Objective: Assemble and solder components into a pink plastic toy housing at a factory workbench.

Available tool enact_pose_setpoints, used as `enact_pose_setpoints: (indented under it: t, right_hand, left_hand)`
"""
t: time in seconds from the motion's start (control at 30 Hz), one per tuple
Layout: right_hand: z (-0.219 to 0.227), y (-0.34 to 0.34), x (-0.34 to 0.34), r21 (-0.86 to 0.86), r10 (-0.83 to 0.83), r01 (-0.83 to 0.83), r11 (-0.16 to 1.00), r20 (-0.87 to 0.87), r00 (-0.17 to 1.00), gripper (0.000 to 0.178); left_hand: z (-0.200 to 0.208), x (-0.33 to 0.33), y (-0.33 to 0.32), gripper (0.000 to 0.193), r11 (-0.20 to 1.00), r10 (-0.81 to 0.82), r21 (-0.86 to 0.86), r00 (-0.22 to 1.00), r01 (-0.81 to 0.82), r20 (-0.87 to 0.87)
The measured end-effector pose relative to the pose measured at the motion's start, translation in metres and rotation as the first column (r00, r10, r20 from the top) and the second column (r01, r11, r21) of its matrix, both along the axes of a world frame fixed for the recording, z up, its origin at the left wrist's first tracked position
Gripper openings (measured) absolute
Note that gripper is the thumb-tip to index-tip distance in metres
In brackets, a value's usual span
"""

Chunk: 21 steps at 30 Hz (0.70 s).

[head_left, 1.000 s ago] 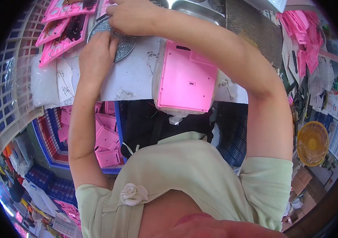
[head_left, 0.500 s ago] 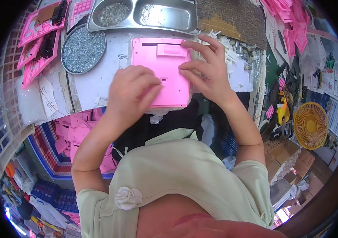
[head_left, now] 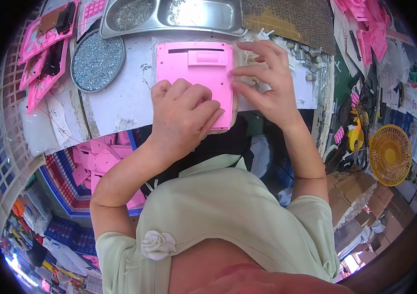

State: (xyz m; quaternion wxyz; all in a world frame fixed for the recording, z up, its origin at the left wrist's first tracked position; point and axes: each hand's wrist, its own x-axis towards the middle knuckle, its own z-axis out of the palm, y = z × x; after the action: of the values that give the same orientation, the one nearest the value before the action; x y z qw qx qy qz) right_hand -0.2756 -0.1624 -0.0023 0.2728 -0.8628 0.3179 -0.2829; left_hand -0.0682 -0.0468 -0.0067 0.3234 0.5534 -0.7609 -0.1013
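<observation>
Looking down past our pale green shirt [head_left: 228, 215], we see our left hand [head_left: 181, 115] curled, its grip closed over the near part of a pink plastic back cover [head_left: 194, 68] lying flat at the surface [head_left: 120, 98] edge. Our right hand [head_left: 267, 81] rests fingers spread against the cover's right edge, grip loose, pinching nothing we can make out. Farther left sits a round tray of screws [head_left: 96, 60]; beyond it a steel two-compartment tray [head_left: 169, 14]; pink parts [head_left: 47, 44] lie far left.
</observation>
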Motion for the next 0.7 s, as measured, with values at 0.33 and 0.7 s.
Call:
enact_pose_setpoints:
  t: [0.33,0.7]
  right_hand:
    - [0.012,-0.011,-0.015,-0.084,-0.072,0.074,0.994,0.025,0.997,0.019]
    - [0.032,-0.053,0.005,0.203,-0.339,0.274,0.940,0.476,0.812,0.015]
  left_hand:
    - [-0.003,0.000,-0.001,0.022,0.997,-0.055,-0.046,0.992,0.060,0.111]
    - [-0.005,0.136,-0.021,0.022,0.888,0.460,-0.009,0.885,-0.461,0.073]
